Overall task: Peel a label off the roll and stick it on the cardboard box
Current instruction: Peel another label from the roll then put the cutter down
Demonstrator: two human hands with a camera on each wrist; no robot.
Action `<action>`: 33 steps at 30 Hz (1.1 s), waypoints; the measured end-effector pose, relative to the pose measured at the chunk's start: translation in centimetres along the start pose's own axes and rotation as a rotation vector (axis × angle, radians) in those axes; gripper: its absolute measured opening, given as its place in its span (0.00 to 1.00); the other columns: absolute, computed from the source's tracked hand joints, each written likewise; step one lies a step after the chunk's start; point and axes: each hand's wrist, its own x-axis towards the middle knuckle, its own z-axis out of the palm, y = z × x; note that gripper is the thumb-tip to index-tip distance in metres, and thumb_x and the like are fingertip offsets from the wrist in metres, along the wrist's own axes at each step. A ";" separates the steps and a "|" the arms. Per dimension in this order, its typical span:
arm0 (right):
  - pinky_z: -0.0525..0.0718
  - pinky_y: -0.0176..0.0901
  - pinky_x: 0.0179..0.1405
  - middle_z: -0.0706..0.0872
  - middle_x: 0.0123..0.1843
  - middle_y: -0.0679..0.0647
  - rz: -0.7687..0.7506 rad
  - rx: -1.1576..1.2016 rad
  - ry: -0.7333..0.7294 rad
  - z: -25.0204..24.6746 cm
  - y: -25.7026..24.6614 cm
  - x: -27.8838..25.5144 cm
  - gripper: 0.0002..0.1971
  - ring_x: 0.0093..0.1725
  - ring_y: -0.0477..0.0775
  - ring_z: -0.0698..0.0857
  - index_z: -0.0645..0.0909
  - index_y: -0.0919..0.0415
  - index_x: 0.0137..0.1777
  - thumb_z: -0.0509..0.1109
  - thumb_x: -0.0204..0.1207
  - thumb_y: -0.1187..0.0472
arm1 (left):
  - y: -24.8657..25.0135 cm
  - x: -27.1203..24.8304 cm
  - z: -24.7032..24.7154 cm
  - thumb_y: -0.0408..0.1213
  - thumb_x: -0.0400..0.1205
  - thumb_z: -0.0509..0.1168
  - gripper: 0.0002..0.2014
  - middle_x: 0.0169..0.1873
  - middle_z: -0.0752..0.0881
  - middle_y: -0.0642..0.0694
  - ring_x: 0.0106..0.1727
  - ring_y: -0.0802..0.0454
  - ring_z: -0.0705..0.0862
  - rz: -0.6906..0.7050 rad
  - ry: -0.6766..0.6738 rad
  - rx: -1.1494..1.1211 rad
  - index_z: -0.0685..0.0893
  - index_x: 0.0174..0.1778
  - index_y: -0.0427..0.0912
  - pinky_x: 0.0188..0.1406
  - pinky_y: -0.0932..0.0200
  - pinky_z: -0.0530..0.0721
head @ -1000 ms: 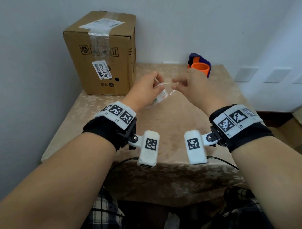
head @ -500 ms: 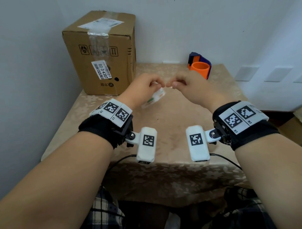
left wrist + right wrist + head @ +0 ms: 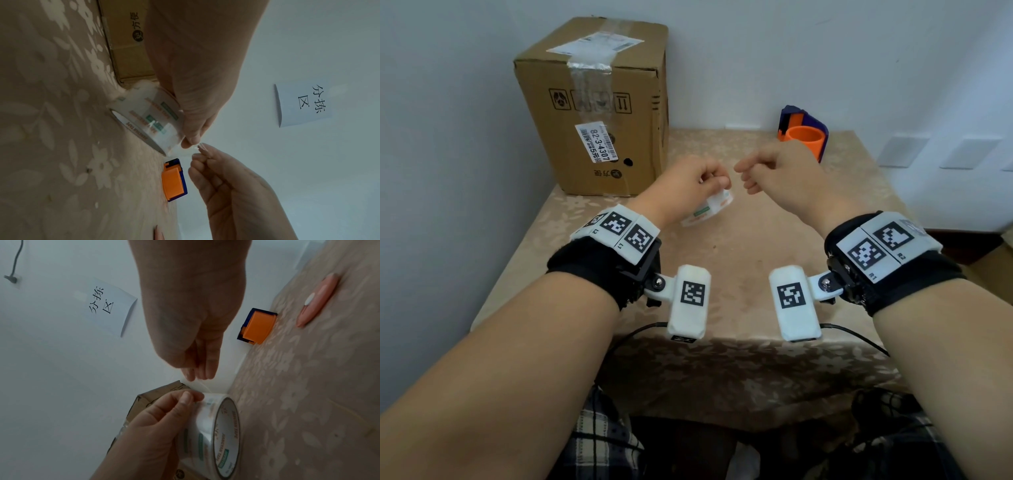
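Since half a second ago the two hands have drawn a little apart, and the right hand (image 3: 777,174) now sits just clear of the left instead of knuckle to knuckle.

Right fingertips (image 3: 193,375) are pressed narrowly together on the free end of a clear strip (image 3: 200,386) (thin and glossy, nearly invisible against the wall), which curves back to the roll (image 3: 216,431). The left hand (image 3: 688,186) grips that roll, its thumb (image 3: 188,398) laid on the outer face just where the strip leaves it. So the strip runs from the left thumb across to the right fingers, its long axis roughly side to side between the hands, and a further pull would go rightward, away from the roll.

Printed in green and orange over white, the roll is held above the patterned tablecloth (image 3: 739,240), not resting on it.

Beyond the hands, the cardboard box (image 3: 599,109) stands at the table's far left against the wall, nearer the left hand, with old tape and a label already on it. An orange and blue dispenser (image 3: 804,135) sits far right.
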 end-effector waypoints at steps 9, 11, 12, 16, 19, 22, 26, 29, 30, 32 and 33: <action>0.86 0.41 0.46 0.86 0.40 0.58 -0.077 -0.089 -0.022 0.2 0.3 -0.1 0.08 0.37 0.50 0.85 0.85 0.66 0.53 0.71 0.77 0.64 | -0.1 0.2 0.2 0.37 0.84 0.62 0.09 0.32 0.76 0.57 0.33 0.64 0.72 -0.003 0.006 -0.004 0.86 0.50 0.39 0.33 0.67 0.70; 0.89 0.50 0.47 0.86 0.39 0.59 -0.071 -0.052 -0.028 0.3 0.3 -0.1 0.09 0.38 0.55 0.87 0.82 0.64 0.57 0.69 0.77 0.66 | -0.2 0.2 0.2 0.37 0.84 0.62 0.09 0.32 0.77 0.56 0.33 0.64 0.73 -0.015 0.022 -0.012 0.86 0.51 0.39 0.33 0.67 0.70; 0.90 0.50 0.46 0.85 0.38 0.59 -0.072 -0.023 -0.029 0.3 0.4 0.0 0.12 0.37 0.56 0.88 0.79 0.62 0.60 0.69 0.77 0.66 | -0.2 0.3 0.2 0.38 0.84 0.62 0.09 0.32 0.78 0.55 0.33 0.63 0.73 -0.018 0.030 -0.016 0.87 0.51 0.39 0.33 0.67 0.71; 0.88 0.35 0.38 0.85 0.37 0.58 -0.041 0.030 -0.034 0.3 0.3 0.1 0.14 0.34 0.49 0.87 0.78 0.65 0.62 0.69 0.77 0.68 | -0.1 0.2 0.0 0.38 0.84 0.63 0.10 0.38 0.81 0.48 0.32 0.63 0.73 -0.009 0.043 -0.023 0.87 0.53 0.38 0.34 0.67 0.71; 0.86 0.38 0.40 0.86 0.40 0.58 -0.071 -0.030 -0.010 0.5 0.2 0.2 0.08 0.34 0.47 0.84 0.84 0.68 0.54 0.68 0.79 0.66 | -0.1 0.1 0.0 0.37 0.84 0.63 0.09 0.40 0.82 0.47 0.33 0.63 0.74 -0.006 0.051 -0.040 0.87 0.53 0.38 0.34 0.68 0.72; 0.84 0.41 0.43 0.84 0.38 0.53 -0.066 -0.090 0.004 0.9 0.4 0.4 0.08 0.36 0.49 0.84 0.84 0.66 0.51 0.67 0.80 0.62 | -0.2 0.1 -0.1 0.36 0.84 0.63 0.09 0.38 0.81 0.49 0.34 0.63 0.74 -0.007 0.058 -0.049 0.87 0.54 0.38 0.34 0.69 0.72; 0.87 0.30 0.33 0.82 0.33 0.54 0.052 0.189 -0.036 1.2 0.4 0.6 0.09 0.32 0.47 0.83 0.80 0.75 0.55 0.61 0.82 0.69 | -0.4 0.1 -0.3 0.35 0.84 0.62 0.10 0.44 0.84 0.46 0.41 0.55 0.78 0.012 0.062 -0.044 0.86 0.56 0.38 0.39 0.69 0.73; 0.82 0.28 0.25 0.81 0.33 0.55 0.096 0.359 -0.021 1.3 0.3 0.4 0.08 0.29 0.46 0.81 0.75 0.65 0.57 0.61 0.81 0.72 | -0.6 0.1 -0.2 0.36 0.85 0.61 0.11 0.46 0.81 0.49 0.41 0.58 0.77 -0.006 0.059 -0.037 0.83 0.62 0.41 0.38 0.73 0.72; 0.82 0.28 0.24 0.81 0.33 0.55 0.108 0.390 -0.020 1.4 0.4 0.3 0.07 0.28 0.45 0.80 0.73 0.63 0.56 0.62 0.81 0.72 | -0.6 0.1 -0.1 0.36 0.85 0.61 0.12 0.44 0.79 0.50 0.38 0.62 0.75 -0.012 0.063 -0.035 0.82 0.62 0.41 0.37 0.74 0.71; 0.82 0.28 0.24 0.81 0.33 0.55 0.117 0.420 -0.016 1.6 0.5 0.3 0.04 0.26 0.42 0.81 0.75 0.66 0.53 0.62 0.81 0.72 | -0.7 0.1 0.1 0.36 0.84 0.62 0.10 0.37 0.77 0.54 0.35 0.66 0.73 -0.007 0.085 -0.042 0.83 0.59 0.40 0.35 0.73 0.71; 0.82 0.28 0.24 0.81 0.33 0.55 0.120 0.417 -0.010 1.7 0.5 0.4 0.04 0.25 0.40 0.81 0.77 0.68 0.53 0.62 0.82 0.71 | -0.7 0.1 0.1 0.35 0.84 0.63 0.08 0.35 0.76 0.56 0.34 0.66 0.73 -0.003 0.099 -0.047 0.83 0.56 0.39 0.34 0.72 0.71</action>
